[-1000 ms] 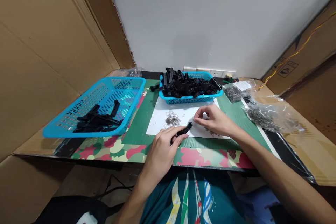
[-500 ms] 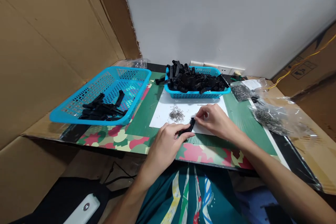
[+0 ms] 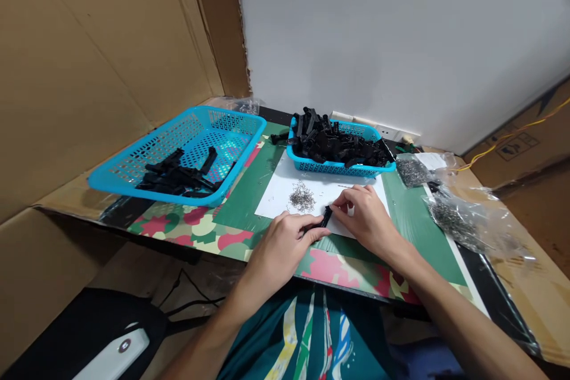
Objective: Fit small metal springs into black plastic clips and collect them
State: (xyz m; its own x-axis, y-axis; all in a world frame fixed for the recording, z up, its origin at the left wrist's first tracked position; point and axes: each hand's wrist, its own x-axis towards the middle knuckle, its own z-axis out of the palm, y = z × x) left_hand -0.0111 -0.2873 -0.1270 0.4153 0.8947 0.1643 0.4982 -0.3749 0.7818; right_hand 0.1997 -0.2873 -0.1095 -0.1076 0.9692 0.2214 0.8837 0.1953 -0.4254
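A small black plastic part (image 3: 327, 215) is pinched between the thumb and fingers of my left hand (image 3: 285, 243), just above the front edge of the white paper (image 3: 271, 202). My right hand (image 3: 363, 217) is closed in a pinch at the upper end of that part. Whatever its fingertips hold is too small or hidden to make out. Left of the hands, a pile of tiny metal pieces (image 3: 301, 196) lies on the paper. Behind, a blue basket (image 3: 332, 167) is heaped with black plastic parts (image 3: 333, 141).
A larger blue basket (image 3: 178, 195) at the left holds several black parts (image 3: 178, 175). Two clear bags of small metal pieces, a far bag (image 3: 412, 171) and a near bag (image 3: 454, 217), lie at the right. Cardboard (image 3: 89, 41) walls the left side; a pale wall (image 3: 356, 24) stands behind.
The camera view has tilted and shifted slightly. Both hands stay at the black part, my right fingers still pinched at its upper end.
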